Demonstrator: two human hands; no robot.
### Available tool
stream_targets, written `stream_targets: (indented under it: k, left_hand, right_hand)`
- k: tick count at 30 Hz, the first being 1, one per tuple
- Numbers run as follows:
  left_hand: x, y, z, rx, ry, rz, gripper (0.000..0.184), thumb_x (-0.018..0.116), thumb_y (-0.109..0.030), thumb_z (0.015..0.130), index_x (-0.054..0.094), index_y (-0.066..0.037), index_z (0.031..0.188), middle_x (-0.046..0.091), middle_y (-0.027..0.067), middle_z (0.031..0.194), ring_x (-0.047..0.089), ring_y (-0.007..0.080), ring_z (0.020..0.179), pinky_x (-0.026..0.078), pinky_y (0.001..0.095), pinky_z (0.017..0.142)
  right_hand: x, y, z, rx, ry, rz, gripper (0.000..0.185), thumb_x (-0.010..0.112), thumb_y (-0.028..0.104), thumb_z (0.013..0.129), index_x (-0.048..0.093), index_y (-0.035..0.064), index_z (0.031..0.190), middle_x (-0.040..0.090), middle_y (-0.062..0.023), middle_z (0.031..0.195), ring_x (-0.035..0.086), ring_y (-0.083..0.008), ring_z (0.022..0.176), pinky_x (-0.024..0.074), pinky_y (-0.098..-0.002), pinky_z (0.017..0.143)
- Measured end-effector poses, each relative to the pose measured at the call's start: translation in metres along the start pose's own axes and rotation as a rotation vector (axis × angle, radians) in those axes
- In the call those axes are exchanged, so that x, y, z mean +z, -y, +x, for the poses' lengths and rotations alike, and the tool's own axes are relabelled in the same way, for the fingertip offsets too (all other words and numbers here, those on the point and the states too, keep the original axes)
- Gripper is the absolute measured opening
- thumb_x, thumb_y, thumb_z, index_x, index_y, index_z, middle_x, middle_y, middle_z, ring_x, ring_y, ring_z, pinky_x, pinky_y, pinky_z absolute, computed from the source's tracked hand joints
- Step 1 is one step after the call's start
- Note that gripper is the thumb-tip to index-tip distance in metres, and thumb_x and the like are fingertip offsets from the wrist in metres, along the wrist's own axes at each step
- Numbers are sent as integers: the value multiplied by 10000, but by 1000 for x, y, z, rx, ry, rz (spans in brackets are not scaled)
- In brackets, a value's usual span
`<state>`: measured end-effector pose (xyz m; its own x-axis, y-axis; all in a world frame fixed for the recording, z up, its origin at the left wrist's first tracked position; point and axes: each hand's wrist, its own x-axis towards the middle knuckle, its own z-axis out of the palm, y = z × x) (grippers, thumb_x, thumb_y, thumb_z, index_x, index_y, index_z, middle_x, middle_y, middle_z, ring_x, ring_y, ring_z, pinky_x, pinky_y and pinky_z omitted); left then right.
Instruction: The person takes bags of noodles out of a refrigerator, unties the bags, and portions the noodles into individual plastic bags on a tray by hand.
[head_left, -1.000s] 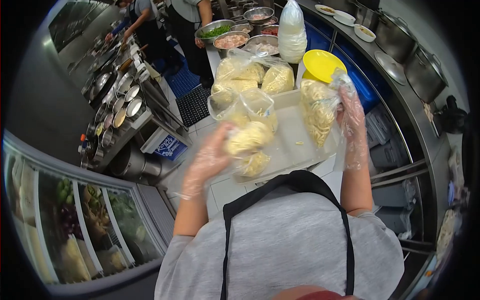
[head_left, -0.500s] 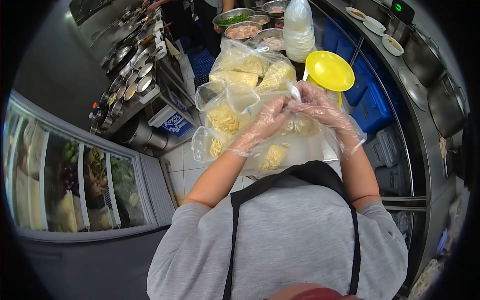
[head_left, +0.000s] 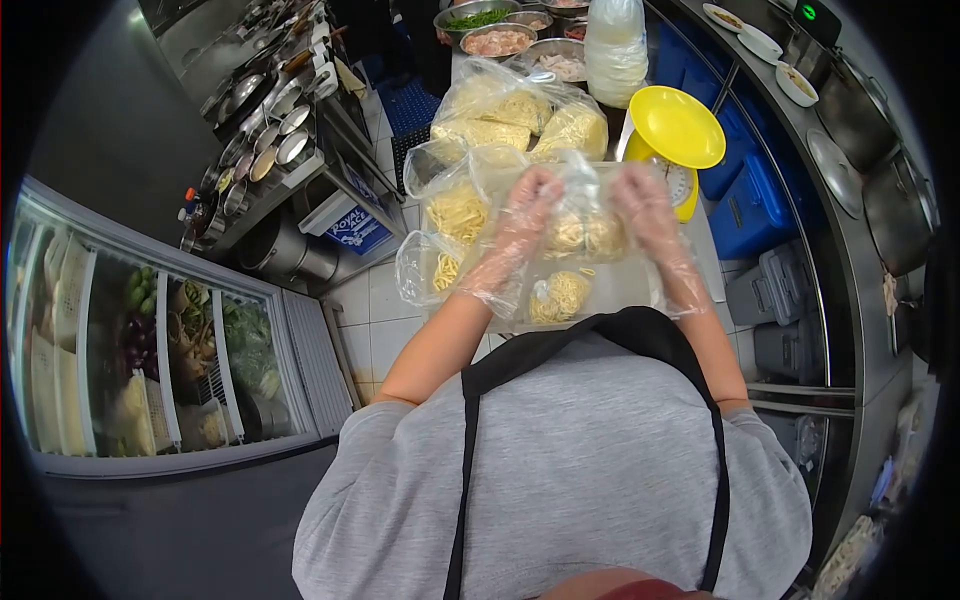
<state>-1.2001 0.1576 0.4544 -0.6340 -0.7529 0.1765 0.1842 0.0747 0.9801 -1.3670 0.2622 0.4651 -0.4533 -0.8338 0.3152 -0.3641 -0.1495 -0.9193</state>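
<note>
In the head view, a plastic bag of noodles (head_left: 588, 238) sits over the pale tray (head_left: 630, 290), between the gloved left hand (head_left: 522, 218) and the gloved right hand (head_left: 648, 212). The left fingers curl beside the bag's gathered top; whether they pinch it, I cannot tell. The right hand is blurred, on the other side of that top, and its grip cannot be told either. Nearer on the tray lies a small noodle portion (head_left: 560, 298). To the left stand open bags of noodles (head_left: 457, 213); farther off are large filled bags (head_left: 485, 132), and far right a yellow scale (head_left: 677, 127).
</note>
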Motion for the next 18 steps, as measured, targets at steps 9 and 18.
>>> stream_targets:
  k: [9, 18]
  left_hand:
    - [-2, 17, -1, -33, 111, -112, 124, 563, -208, 870, 531, -88, 879, 494, -45, 808, 426, 46, 752, 374, 207, 678]
    - [-9, 2, -12, -46, 149, 50, 177, 545, -245, 881, 517, -75, 919, 509, -20, 850, 452, 62, 818, 373, 224, 755]
  right_hand:
    - [33, 16, 11, 26, 216, 243, 229, 630, 130, 799, 512, 40, 972, 521, -27, 901, 500, -123, 874, 415, -257, 796]
    - [29, 13, 5, 122, 138, 624, 291, 668, -3, 698, 489, 55, 920, 481, 13, 856, 482, -78, 816, 413, -220, 748]
